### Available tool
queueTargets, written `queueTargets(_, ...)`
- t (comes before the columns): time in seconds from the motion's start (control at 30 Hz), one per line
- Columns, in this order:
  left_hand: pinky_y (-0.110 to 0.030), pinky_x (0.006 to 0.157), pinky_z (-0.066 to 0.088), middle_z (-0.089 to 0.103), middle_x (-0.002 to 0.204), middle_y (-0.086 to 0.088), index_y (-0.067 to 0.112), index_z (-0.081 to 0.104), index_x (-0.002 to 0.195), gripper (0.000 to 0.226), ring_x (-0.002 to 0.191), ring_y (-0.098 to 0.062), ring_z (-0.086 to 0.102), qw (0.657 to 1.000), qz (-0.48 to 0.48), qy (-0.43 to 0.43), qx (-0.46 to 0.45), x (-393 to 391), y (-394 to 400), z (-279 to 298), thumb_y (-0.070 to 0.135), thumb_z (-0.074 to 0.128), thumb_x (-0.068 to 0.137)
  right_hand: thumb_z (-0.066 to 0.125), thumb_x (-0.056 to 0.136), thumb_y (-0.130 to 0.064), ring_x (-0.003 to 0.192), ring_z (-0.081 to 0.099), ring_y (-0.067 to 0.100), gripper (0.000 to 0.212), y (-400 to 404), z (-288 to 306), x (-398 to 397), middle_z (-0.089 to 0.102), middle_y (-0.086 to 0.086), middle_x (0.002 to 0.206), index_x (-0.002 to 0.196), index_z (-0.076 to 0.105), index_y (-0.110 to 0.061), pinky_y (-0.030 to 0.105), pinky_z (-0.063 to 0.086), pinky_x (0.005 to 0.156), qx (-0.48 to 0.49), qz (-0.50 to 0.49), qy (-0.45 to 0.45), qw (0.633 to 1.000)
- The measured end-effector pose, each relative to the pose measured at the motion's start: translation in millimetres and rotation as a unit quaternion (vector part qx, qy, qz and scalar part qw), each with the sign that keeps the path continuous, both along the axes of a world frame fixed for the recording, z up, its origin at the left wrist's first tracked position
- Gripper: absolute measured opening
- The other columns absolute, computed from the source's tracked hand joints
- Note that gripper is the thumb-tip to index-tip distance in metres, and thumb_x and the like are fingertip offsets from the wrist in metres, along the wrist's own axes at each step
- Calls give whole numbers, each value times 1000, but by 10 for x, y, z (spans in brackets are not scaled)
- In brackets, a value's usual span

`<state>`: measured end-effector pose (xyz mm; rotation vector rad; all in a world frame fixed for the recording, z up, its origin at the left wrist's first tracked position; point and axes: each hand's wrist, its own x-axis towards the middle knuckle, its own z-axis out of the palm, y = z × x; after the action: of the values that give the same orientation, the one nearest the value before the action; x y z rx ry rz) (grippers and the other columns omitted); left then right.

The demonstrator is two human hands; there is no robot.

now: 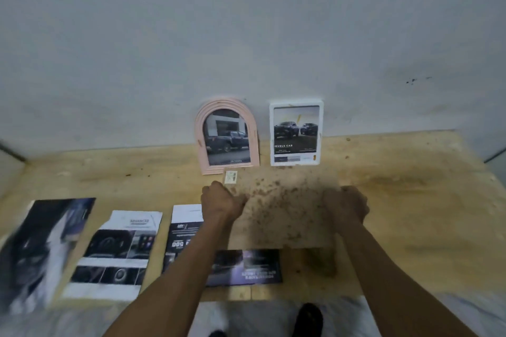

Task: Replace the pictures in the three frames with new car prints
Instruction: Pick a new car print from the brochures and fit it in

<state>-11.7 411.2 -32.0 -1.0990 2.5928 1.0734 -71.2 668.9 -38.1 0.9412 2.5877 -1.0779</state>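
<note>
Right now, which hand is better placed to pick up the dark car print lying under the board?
Left hand: probably, since the dark car print lies below its side of the brown board, which both hands grip; the right hand is farther away.

Bare grey wall (246,22), few dark specks at right; stained wooden tabletop (410,186) against it; dim light.

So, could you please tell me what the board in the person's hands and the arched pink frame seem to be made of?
Board: looks like matte brown cardboard or fibreboard, thin, flat and speckled with dark stains; which of the two is unclear. Both the left hand and right hand grip its edges.
Arched pink frame: probably moulded plastic, with smooth, even ridges; painted wood is possible.
</note>
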Motion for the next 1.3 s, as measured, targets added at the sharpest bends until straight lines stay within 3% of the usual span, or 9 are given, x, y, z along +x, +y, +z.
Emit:
queueTargets(0.23,-38,70,61,68,95,-6,14,64,95,64,79,-25,68,1000,16,-3,9,860,-1066,-89,51,88,49,67,80,-43,113,51,36,54,-1013,-72,818,55,13,122,125,54,-18,43,46,92,0,60,19,998)
queueTargets(0.33,-35,68,58,68,96,-6,13,65,100,64,81,-23,67,1000,2,-14,21,1133,-1232,-157,43,90,50,68,74,-45,106,56,36,62,-1152,-224,1082,60,15,114,126,54,-13,43,49,89,-2,97,23,995)
queueTargets(0.43,-29,71,45,63,105,-11,10,62,107,60,96,-28,61,999,-36,-37,6,1277,-1305,-286,40,86,62,72,69,-46,99,59,37,68,-1218,-352,1227,62,17,106,127,55,-14,45,55,77,-2,95,12,995)
queueTargets(0.57,-37,82,54,65,100,-9,11,63,103,61,97,-30,60,997,-60,-42,-11,1356,-1359,-556,47,87,59,73,72,-44,92,60,34,62,-1292,-529,1296,60,15,108,125,55,-18,42,56,73,-6,83,-7,996)
queueTargets(0.7,-40,82,56,66,88,-6,17,69,88,44,88,-30,62,996,-85,-20,-25,1304,-1330,-753,48,81,58,73,72,-47,95,61,35,66,-1257,-723,1303,63,15,107,128,54,-18,45,57,76,8,81,-1,997)
queueTargets(0.8,-38,76,58,65,83,-2,20,71,88,60,81,-26,63,996,-88,-14,-32,1228,-1355,-992,65,67,48,73,75,-43,96,61,36,63,-1227,-819,1271,63,16,110,130,53,-17,42,54,77,9,81,3,997)
queueTargets(0.9,-36,78,53,65,88,-6,15,70,94,60,88,-29,62,996,-82,-17,-37,1210,-1368,-1092,60,63,55,70,73,-49,99,61,36,70,-1252,-890,1239,62,16,113,132,53,-17,42,55,79,14,94,5,995)
queueTargets(1.03,-33,79,40,62,104,-11,12,66,101,50,104,-31,53,995,-76,-35,-47,1220,-1325,-1051,47,74,67,55,61,-64,93,61,35,75,-1184,-1289,1168,63,10,104,124,58,-24,48,58,77,35,109,-10,993)
queueTargets(1.3,-43,95,46,47,125,-15,7,61,113,53,117,-34,43,997,-64,-31,-37,1296,-1232,-920,35,79,72,58,67,-52,91,60,34,62,-1265,-1081,1202,63,12,100,122,60,-25,42,55,78,50,133,-8,990)
